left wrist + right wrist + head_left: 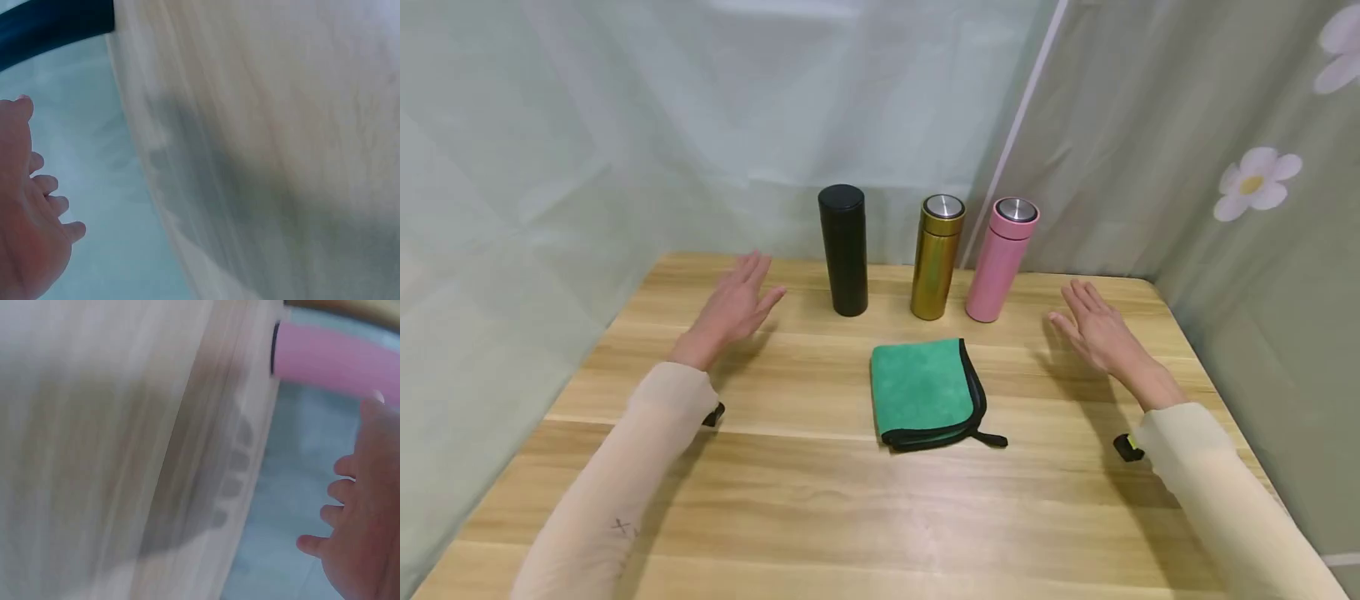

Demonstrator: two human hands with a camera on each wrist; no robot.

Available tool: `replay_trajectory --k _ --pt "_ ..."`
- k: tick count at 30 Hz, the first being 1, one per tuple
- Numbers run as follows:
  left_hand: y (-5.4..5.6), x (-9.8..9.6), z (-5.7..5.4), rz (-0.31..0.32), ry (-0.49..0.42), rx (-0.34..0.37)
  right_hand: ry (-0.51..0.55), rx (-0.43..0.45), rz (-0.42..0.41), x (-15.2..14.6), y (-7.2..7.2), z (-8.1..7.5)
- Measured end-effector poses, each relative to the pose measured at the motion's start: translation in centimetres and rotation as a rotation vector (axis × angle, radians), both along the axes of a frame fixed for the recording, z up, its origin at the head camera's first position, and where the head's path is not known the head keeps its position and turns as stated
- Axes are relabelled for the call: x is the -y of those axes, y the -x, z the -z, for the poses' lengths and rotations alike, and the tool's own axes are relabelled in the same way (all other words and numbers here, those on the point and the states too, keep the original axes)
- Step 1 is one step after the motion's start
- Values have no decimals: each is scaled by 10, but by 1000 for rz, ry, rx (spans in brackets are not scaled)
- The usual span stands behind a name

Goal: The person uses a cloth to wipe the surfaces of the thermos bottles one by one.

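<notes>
My left hand [735, 302] is over the table's left side with straight fingers, palm down, holding nothing; a black bottle [846, 250] stands to its right. On the other side my right hand [1097, 329] hovers the same way, its fingers extended and casting a shadow on the wood. Nearest to it is a pink bottle [998, 265] with a steel-topped lid. Between the black and pink ones stands a gold bottle [936, 267], all three upright. A folded green cloth [921, 387] with black edging and a small loop lies in front of them, between my forearms.
The wooden table [820, 508] ends just behind the bottles, at a pale curtain [760, 125]. Another curtain with white flowers [1257, 183] hangs along the right side. Small black devices [1127, 447] sit under my wrists.
</notes>
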State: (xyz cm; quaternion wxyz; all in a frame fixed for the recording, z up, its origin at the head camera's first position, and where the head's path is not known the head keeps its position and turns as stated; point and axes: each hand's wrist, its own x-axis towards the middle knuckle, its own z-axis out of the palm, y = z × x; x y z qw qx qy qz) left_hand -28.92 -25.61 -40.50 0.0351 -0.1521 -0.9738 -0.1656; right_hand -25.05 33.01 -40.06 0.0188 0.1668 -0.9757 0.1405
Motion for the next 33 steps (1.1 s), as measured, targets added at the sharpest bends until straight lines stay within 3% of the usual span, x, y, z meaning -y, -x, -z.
replay_trajectory --k 10,14,19,27,33 --pt "-3 -32 -6 35 -115 -96 51 13 -184 45 -38 -14" --pt "-3 -46 -7 13 -177 -124 79 -34 -342 67 -49 -13" --pt "0 -64 -11 -10 -292 -108 67 -88 -540 92 -61 -10" --pt "7 -90 -4 14 -576 -79 -109 -58 -669 131 -83 2" --pt "16 -106 3 -39 -757 -94 -257 -77 -692 149 -89 12"
